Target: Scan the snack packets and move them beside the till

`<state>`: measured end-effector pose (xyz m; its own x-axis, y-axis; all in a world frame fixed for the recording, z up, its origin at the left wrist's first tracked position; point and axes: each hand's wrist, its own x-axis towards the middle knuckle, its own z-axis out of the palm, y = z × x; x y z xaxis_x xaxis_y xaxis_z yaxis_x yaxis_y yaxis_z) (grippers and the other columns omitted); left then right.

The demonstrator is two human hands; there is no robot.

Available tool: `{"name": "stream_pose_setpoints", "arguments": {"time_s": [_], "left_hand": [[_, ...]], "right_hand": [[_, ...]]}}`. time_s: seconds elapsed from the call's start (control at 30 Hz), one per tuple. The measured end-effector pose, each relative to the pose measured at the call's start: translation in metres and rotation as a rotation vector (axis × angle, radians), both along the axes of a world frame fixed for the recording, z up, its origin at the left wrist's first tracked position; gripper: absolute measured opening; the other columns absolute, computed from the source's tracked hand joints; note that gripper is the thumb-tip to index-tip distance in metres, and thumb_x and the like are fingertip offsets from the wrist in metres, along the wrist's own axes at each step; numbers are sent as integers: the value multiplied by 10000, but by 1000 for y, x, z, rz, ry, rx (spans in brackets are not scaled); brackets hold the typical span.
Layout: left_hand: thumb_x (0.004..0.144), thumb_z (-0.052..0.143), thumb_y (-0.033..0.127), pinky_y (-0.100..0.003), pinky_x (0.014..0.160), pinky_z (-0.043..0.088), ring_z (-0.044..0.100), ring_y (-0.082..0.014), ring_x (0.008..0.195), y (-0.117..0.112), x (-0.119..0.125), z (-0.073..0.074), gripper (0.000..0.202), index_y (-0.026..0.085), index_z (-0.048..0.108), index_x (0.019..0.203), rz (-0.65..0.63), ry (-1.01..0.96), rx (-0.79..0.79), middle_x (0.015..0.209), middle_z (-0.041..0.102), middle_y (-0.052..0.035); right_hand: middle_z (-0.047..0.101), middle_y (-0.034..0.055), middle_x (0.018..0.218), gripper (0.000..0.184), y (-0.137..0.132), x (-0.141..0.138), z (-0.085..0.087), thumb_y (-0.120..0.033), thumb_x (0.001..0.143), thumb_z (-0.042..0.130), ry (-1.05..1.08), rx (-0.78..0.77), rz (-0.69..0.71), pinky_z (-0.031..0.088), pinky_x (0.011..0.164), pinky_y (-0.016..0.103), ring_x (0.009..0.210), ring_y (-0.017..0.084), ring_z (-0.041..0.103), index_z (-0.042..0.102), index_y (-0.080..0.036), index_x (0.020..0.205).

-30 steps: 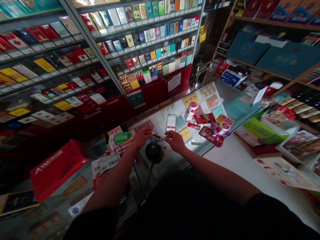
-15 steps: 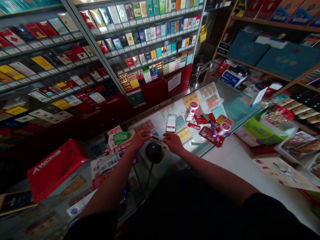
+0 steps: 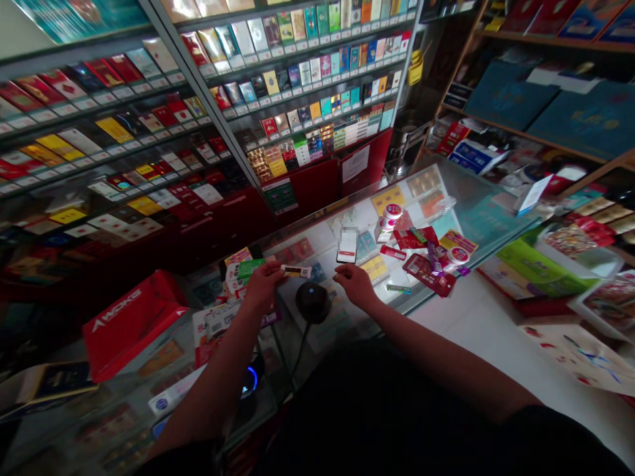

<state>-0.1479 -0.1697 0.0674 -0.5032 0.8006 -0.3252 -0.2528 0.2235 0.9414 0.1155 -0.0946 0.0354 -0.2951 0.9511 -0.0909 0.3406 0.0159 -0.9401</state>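
Note:
My left hand (image 3: 262, 283) pinches one end of a small flat packet (image 3: 296, 271) and holds it a little above the glass counter (image 3: 461, 205). My right hand (image 3: 353, 283) hovers just right of the packet with curled fingers, apart from it and holding nothing that I can see. A round black device (image 3: 312, 301) with a cable sits on the counter right below and between the hands. A phone (image 3: 347, 246) with a lit screen lies just beyond them.
Shelves of cigarette packs (image 3: 278, 99) fill the wall behind the counter. A red carton (image 3: 131, 322) lies at the left. Red packets and small round tubs (image 3: 426, 254) are scattered at the right. Wooden shelves (image 3: 536, 99) with boxes stand far right.
Both hands held the packet together over the black device. The right hand has let go and drawn slightly right; the left hand has lifted the packet alone. The view shifted a little.

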Motion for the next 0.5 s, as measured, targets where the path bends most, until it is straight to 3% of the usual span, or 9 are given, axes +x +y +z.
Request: {"name": "stream_pose_setpoints", "arguments": {"time_s": [0.27, 0.5], "left_hand": [[643, 793, 137, -299, 782, 608, 696, -142, 779, -48, -55, 3, 299, 163, 670, 914, 292, 68, -77, 887, 692, -22], [678, 761, 91, -285, 662, 599, 701, -158, 680, -107, -94, -2, 309, 176, 668, 960, 439, 48, -193, 821, 720, -24]], "right_hand": [[770, 36, 813, 243, -5, 29, -15, -372, 744, 713, 50, -79, -53, 538, 789, 376, 791, 229, 709, 751, -209, 920], [773, 62, 792, 334, -14, 59, -26, -414, 715, 718, 81, -181, -113, 525, 721, 372, 734, 233, 698, 740, -182, 954]]}}
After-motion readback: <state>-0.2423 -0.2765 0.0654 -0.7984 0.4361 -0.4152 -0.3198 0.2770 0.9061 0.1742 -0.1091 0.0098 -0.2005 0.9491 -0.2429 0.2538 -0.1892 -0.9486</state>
